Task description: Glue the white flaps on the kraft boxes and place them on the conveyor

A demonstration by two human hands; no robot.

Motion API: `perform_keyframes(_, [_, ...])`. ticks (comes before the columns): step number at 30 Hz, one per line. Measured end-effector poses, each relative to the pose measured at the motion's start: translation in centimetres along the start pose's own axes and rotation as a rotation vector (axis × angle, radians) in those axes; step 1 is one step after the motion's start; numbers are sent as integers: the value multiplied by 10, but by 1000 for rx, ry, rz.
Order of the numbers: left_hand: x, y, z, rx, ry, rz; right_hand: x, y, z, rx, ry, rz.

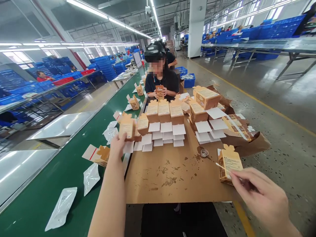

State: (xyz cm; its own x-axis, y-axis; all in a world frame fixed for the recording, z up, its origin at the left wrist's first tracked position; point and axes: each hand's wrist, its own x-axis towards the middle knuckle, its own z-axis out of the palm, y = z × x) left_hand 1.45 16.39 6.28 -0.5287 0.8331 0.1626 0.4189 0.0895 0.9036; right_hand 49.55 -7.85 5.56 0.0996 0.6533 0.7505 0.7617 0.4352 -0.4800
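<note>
Left hand (pixel 118 144), fingers partly curled, grips the far box (pixel 126 126) at the table's (pixel 148 184) left edge. Right hand (pixel 261 194) pinches a swab (pixel 220 166) at the near box (pixel 232 159); contact unclear. Judged step: box handling, swab ready; next move calls for steady grips.

The near end of the stick (pixel 220 166) is hidden in the right hand (pixel 261 194), which also covers a corner of a box (pixel 230 157); the smaller print (pixel 232 164) is unreadable; the left forearm (pixel 108 204) is cut off below.
</note>
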Motion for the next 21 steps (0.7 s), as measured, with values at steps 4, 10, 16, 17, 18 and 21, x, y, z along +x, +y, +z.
perform_keyframes(4, [-67, -24, -38, -304, -69, -102, 37, 24, 17, -133, -204, 55])
perform_keyframes(10, [-189, -72, -35, -506, -339, -345, 66, 58, 54, -291, -711, 223])
perform_keyframes(16, [-240, -78, 1, -525, -370, -437, 64, 68, 76, -342, -831, 214])
perform_keyframes(17, [-241, -78, 4, -513, -378, -428, 65, 69, 77, -347, -836, 212])
perform_keyframes(18, [-241, -78, 6, -501, -386, -422, 66, 70, 77, -350, -837, 211])
perform_keyframes(21, [-237, -78, 9, -488, -391, -408, 68, 70, 68, -352, -816, 207])
